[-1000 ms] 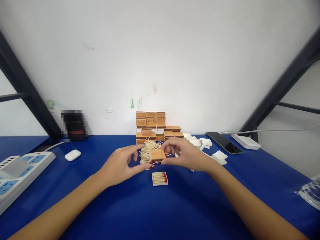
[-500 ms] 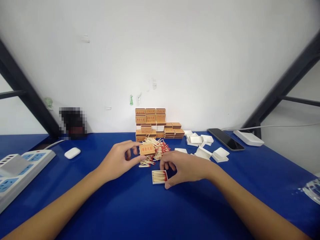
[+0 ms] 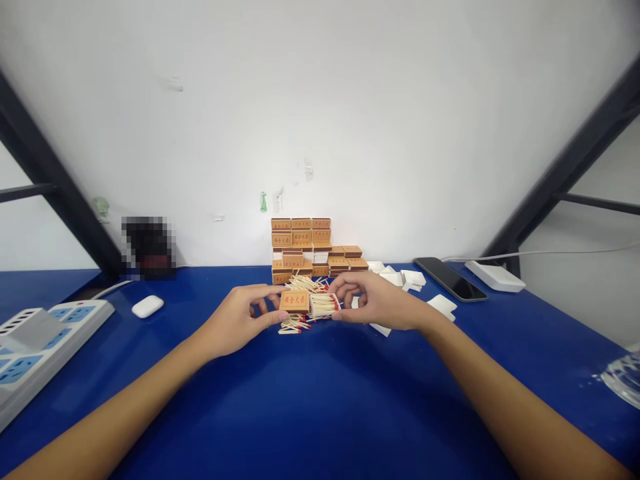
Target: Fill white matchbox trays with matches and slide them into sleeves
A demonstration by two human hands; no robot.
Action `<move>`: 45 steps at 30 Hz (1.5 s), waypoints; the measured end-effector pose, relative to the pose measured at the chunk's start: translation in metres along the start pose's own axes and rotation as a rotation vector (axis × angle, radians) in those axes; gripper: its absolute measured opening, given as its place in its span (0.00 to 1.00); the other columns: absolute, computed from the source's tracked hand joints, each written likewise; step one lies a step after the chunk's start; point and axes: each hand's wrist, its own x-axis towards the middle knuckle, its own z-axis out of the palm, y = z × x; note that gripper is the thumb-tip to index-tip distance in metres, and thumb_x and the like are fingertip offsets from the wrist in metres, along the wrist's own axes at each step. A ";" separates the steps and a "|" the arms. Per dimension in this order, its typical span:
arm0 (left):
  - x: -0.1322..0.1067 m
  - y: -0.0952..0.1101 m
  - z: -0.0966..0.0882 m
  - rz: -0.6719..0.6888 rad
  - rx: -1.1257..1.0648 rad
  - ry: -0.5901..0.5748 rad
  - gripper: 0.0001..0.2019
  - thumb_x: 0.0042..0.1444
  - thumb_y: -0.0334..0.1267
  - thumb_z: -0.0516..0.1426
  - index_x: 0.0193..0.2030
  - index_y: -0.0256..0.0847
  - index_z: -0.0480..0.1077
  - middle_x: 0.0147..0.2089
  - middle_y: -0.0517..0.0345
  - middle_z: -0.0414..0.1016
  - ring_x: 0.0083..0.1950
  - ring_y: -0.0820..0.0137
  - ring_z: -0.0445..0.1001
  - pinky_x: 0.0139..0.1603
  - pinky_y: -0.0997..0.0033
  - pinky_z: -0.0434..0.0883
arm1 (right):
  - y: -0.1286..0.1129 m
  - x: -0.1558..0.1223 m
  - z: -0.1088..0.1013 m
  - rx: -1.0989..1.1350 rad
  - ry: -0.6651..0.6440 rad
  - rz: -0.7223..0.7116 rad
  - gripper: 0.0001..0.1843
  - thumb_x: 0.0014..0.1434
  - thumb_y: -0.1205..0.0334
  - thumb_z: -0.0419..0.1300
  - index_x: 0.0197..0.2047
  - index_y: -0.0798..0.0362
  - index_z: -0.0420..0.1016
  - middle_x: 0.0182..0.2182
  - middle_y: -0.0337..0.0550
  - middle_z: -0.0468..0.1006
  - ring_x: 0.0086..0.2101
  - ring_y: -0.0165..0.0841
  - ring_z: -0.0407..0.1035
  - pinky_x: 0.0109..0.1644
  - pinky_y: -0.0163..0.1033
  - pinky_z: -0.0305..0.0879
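Note:
My left hand (image 3: 249, 317) grips an orange matchbox sleeve (image 3: 295, 302) by its left end, between thumb and fingers. A white matchbox tray (image 3: 324, 305) full of red-tipped matches is pinched in my right hand (image 3: 373, 301). The tray's left end meets the sleeve's right end; whether it has entered the sleeve I cannot tell. Both are held above a heap of loose matches (image 3: 295, 325), which they partly hide. Behind the heap stands a stack of orange matchboxes (image 3: 301, 236) against the wall.
White empty trays (image 3: 413, 278) lie right of the stack, some hidden by my right hand. Farther right are a black phone (image 3: 450, 279) and a white flat box (image 3: 495, 276). On the left are a white earbud case (image 3: 148, 306) and a power strip (image 3: 55, 347) on the blue table (image 3: 300, 413).
My right hand has lifted the filled tray off the table and moved it up to the sleeve's right end. My left hand with the sleeve has barely moved.

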 end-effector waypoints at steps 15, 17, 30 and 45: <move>0.001 -0.001 -0.002 0.054 0.048 0.012 0.24 0.60 0.50 0.66 0.60 0.43 0.77 0.39 0.57 0.79 0.32 0.73 0.70 0.30 0.74 0.69 | 0.000 -0.001 0.000 0.017 0.028 -0.002 0.21 0.55 0.51 0.73 0.49 0.48 0.77 0.36 0.39 0.78 0.33 0.31 0.70 0.34 0.37 0.66; 0.001 -0.001 -0.002 0.056 0.048 0.006 0.24 0.61 0.49 0.65 0.61 0.43 0.77 0.39 0.57 0.79 0.32 0.73 0.70 0.30 0.74 0.69 | -0.001 -0.001 0.000 0.025 0.026 -0.005 0.21 0.55 0.51 0.73 0.49 0.49 0.76 0.35 0.39 0.78 0.32 0.30 0.69 0.33 0.37 0.64; 0.002 -0.002 -0.003 0.046 0.055 -0.008 0.24 0.61 0.49 0.66 0.61 0.43 0.77 0.36 0.59 0.78 0.30 0.74 0.69 0.29 0.76 0.67 | -0.006 -0.002 0.001 0.048 0.036 -0.008 0.23 0.53 0.51 0.74 0.49 0.49 0.77 0.35 0.40 0.79 0.32 0.30 0.69 0.34 0.38 0.64; 0.000 -0.004 -0.002 0.013 -0.001 -0.041 0.24 0.60 0.50 0.67 0.62 0.47 0.77 0.37 0.60 0.78 0.31 0.74 0.68 0.29 0.76 0.67 | -0.002 0.000 0.004 0.083 0.043 -0.012 0.24 0.53 0.49 0.75 0.49 0.49 0.77 0.35 0.39 0.79 0.33 0.31 0.70 0.33 0.37 0.62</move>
